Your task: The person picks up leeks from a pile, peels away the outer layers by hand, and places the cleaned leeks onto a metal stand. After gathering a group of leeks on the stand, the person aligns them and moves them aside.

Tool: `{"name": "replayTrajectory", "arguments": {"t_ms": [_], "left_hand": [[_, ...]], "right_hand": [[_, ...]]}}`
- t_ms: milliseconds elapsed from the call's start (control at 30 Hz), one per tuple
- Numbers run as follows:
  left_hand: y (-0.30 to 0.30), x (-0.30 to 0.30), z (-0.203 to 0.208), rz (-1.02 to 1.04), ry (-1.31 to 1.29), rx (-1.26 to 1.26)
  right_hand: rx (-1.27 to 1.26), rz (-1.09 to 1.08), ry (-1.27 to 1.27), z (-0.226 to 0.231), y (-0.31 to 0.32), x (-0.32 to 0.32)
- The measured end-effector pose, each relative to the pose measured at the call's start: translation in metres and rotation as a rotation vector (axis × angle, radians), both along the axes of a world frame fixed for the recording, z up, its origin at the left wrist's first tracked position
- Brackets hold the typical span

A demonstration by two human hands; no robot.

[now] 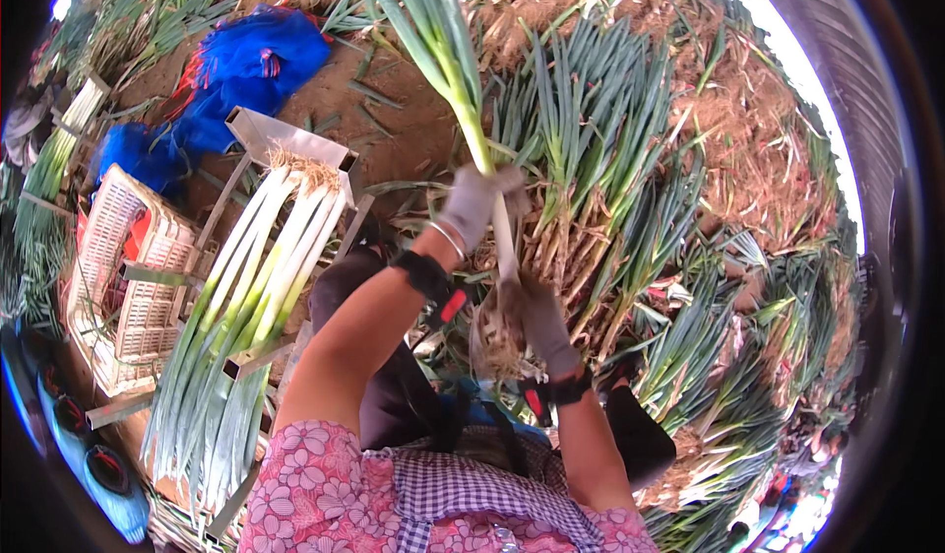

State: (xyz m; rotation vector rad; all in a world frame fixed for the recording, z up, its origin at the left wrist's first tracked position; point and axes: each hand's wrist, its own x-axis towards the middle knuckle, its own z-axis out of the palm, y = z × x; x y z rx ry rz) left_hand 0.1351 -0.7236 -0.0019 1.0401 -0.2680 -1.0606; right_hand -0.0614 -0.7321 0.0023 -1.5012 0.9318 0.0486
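Above the person's lap, at the middle of the view, 1 long green-and-white leek stalk (489, 189) is held nearly upright, its long axis running from the rooty base by the knees up and slightly leftward to the green leaves fanning toward the top edge. The gloved left hand (475, 201) is wrapped around the stalk where the white shaft turns green, fingers pressed together around it. The gloved right hand (539, 325) sits lower, at the base end, closed over the pale, stringy root tuft and dry outer skin (495, 341); whether it pinches only the skin or the shaft itself I cannot tell. So both hands are on the stalk, the left higher, the right nearer the body.

To the person's left, well apart from the hands, a stack of cleaned white-and-green leeks (251, 297) lies in a metal-framed cradle (285, 139), roots toward the far end, long axes roughly parallel to the held stalk. Just left of that stands a cream plastic lattice crate (133, 287), and beyond it a blue mesh sack (246, 65) rests on the bare brown soil (394, 120).

To the right and ahead, heaps of uncleaned leeks (600, 159) crowd close to the right hand, leaving open room mainly on the left side, between the lap and the cradle.
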Motion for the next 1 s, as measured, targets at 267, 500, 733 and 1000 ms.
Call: {"name": "replayTrajectory", "arguments": {"t_ms": [267,500,733,1000], "left_hand": [[-0.037,0.006,-0.072,0.162,0.271,0.229],[-0.053,0.013,-0.170,0.320,0.156,0.363],[-0.063,0.010,-0.129,0.392,0.389,0.059],[-0.063,-0.009,-0.143,0.430,0.534,0.095]], "right_hand": [[-0.137,-0.187,-0.281,0.000,0.030,-0.033],[-0.224,-0.175,-0.002,0.008,0.062,-0.112],[-1.085,0.092,0.079,-0.022,0.003,-0.133],[-0.415,-0.157,0.122,-0.014,0.027,-0.045]]}}
